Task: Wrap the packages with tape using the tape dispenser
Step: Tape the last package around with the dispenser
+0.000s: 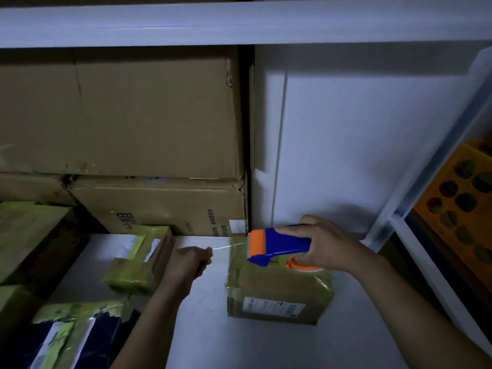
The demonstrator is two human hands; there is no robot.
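The fingers [206,253] of the left hand [190,261] are curled, pinching the free end of the clear tape [229,245]. The right hand [330,247] grips the blue-and-orange tape dispenser [279,243] over the brown package [277,291], which sits on the white worktop [202,328]. From here, I'd keep that strand taut and level, lower it squarely onto the box, then press it flat.

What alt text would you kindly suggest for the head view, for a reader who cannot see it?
A person's right hand holds a blue-and-orange tape dispenser over a taped cardboard package on a white table, while the left hand pinches the clear tape stretched leftward.
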